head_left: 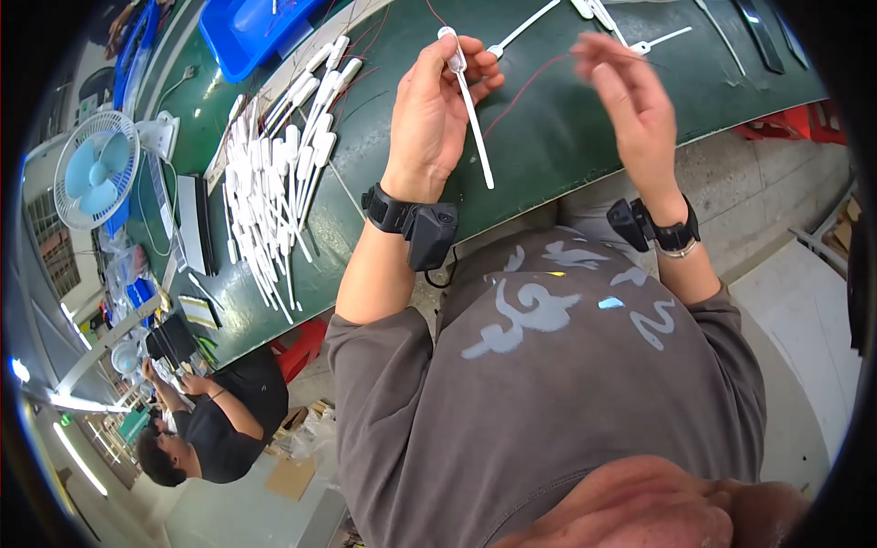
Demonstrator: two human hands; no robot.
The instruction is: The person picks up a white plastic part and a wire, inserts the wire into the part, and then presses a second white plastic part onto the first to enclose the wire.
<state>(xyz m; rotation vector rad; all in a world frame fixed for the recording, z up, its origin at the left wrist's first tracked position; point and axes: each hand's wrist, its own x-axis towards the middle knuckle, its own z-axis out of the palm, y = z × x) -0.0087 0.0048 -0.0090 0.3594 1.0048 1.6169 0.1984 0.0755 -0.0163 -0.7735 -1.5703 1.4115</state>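
My left hand (437, 110) is closed on a white plastic stick (475, 128), pinching its wider head while the thin shaft slants down toward the table's near edge. A thin red wire (528, 84) curves from beside the stick's shaft toward the fingertips of my right hand (630, 105). That hand is raised over the table to the right, its fingers smeared by motion, so whether they grip the wire is unclear. Just beyond my left fingertips another white stick (525, 27) lies on the dark green table (566, 137).
A large heap of white sticks (274, 178) with red wires covers the table's left part. Beyond it stands a blue bin (242, 46); a fan (98, 169) is at far left. More sticks (662, 41) lie at far right. A co-worker (224, 411) sits at lower left.
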